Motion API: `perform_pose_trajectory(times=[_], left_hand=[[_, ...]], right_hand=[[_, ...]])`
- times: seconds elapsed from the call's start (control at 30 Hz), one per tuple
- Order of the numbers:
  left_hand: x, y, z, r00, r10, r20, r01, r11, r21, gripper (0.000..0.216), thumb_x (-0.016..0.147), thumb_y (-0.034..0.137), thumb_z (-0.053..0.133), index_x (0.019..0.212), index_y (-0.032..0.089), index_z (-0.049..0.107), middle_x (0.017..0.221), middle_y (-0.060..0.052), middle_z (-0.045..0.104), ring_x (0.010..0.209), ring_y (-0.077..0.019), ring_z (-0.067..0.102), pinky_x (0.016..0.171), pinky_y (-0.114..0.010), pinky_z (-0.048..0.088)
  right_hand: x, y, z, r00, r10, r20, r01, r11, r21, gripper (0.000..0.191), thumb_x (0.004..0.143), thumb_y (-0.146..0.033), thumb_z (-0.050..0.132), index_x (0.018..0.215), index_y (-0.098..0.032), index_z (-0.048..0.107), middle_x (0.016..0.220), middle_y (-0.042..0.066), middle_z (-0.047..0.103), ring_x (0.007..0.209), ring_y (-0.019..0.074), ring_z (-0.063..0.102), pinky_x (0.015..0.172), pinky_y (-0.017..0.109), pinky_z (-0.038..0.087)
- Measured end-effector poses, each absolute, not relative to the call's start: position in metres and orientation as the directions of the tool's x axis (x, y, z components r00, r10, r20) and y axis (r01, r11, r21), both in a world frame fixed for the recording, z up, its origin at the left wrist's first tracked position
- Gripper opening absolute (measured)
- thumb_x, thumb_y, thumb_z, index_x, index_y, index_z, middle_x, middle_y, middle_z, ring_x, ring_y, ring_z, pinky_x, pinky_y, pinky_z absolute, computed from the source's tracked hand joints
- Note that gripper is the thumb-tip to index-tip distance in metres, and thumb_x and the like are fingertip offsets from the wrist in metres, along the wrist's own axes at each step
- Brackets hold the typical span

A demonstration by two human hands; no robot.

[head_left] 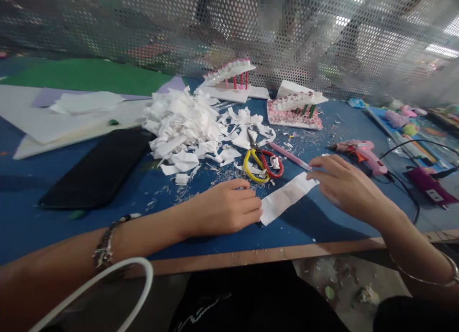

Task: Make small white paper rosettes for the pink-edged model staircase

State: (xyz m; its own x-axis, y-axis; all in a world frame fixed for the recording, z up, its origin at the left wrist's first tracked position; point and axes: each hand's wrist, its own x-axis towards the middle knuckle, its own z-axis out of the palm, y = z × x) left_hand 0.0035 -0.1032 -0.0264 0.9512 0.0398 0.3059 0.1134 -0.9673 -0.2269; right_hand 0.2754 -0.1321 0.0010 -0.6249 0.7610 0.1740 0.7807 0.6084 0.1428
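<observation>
A white paper strip [287,198] lies slantwise near the front of the blue table, between my two hands. My left hand [233,208] rests palm down with its fingers curled together at the strip's lower left end; its thumb tip is hidden. At the upper right end, the fingers of my right hand [344,184] are bent and pinch the strip's edge. Just beyond the strip lie scissors [258,165] with one yellow and one red handle, and a pink pen-like stick [289,155]. Farther left rises a large pile of torn white paper [186,126].
A black phone-like slab [98,167] and sheets of green [86,76] and white material lie left. Two small stair-shaped models [229,76] [296,107] stand at the back. On the right are a pink glue gun [367,155] with a cord and a purple pouch [432,185]. A white cable [143,274] loops in front.
</observation>
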Motion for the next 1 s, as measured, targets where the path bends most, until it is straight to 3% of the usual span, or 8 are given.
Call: perform_pose_trajectory(times=[0.07, 0.2, 0.47, 0.73, 1.0], left_hand=[[0.006, -0.106, -0.027, 0.937, 0.086, 0.340, 0.160, -0.967, -0.197, 0.022, 0.088, 0.021, 0.042, 0.079, 0.017, 0.062, 0.076, -0.002, 0.065, 0.069, -0.0132, 0.056, 0.072, -0.030, 0.035], [0.009, -0.108, -0.028, 0.925, 0.167, 0.340, 0.216, -0.970, -0.110, 0.024, 0.088, 0.019, 0.041, 0.075, 0.017, 0.061, 0.073, -0.001, 0.064, 0.067, -0.0126, 0.056, 0.070, -0.030, 0.033], [0.007, -0.107, -0.031, 0.889, 0.368, 0.275, 0.303, -0.919, 0.251, 0.020, 0.087, 0.027, 0.046, 0.077, 0.021, 0.063, 0.083, 0.002, 0.064, 0.075, -0.0130, 0.055, 0.080, -0.032, 0.029], [0.011, -0.110, -0.031, 0.841, 0.488, 0.234, 0.385, -0.843, 0.375, 0.022, 0.086, 0.026, 0.047, 0.070, 0.017, 0.058, 0.080, 0.002, 0.063, 0.074, -0.0118, 0.055, 0.083, -0.032, 0.029], [0.017, -0.110, -0.033, 0.794, 0.570, 0.211, 0.447, -0.783, 0.433, 0.012, 0.079, 0.024, 0.054, 0.070, 0.017, 0.058, 0.079, 0.000, 0.060, 0.076, -0.0141, 0.056, 0.074, -0.028, 0.036]], right_hand=[[0.257, -0.141, 0.001, -0.661, 0.734, 0.154, 0.745, 0.667, 0.021, 0.014, 0.082, -0.020, 0.044, 0.091, -0.017, 0.055, 0.097, 0.009, 0.055, 0.088, 0.0196, 0.051, 0.077, 0.034, 0.043], [0.226, -0.147, -0.009, -0.756, 0.653, 0.038, 0.632, 0.744, -0.216, 0.024, 0.083, -0.038, 0.047, 0.088, -0.016, 0.053, 0.085, 0.006, 0.056, 0.076, 0.0156, 0.051, 0.065, 0.027, 0.043], [0.216, -0.135, -0.031, -0.772, 0.629, 0.094, 0.522, 0.711, -0.471, 0.011, 0.085, -0.024, 0.045, 0.082, -0.017, 0.053, 0.083, 0.003, 0.054, 0.076, 0.0123, 0.050, 0.068, 0.025, 0.040], [0.214, -0.138, -0.035, -0.682, 0.720, 0.127, 0.540, 0.613, -0.577, 0.014, 0.084, -0.022, 0.045, 0.074, -0.016, 0.053, 0.075, 0.004, 0.052, 0.069, 0.0119, 0.048, 0.061, 0.024, 0.040], [0.213, -0.140, -0.038, -0.624, 0.770, 0.132, 0.583, 0.572, -0.577, 0.012, 0.080, -0.020, 0.051, 0.069, -0.016, 0.051, 0.071, 0.001, 0.050, 0.065, 0.0102, 0.046, 0.057, 0.021, 0.038]])
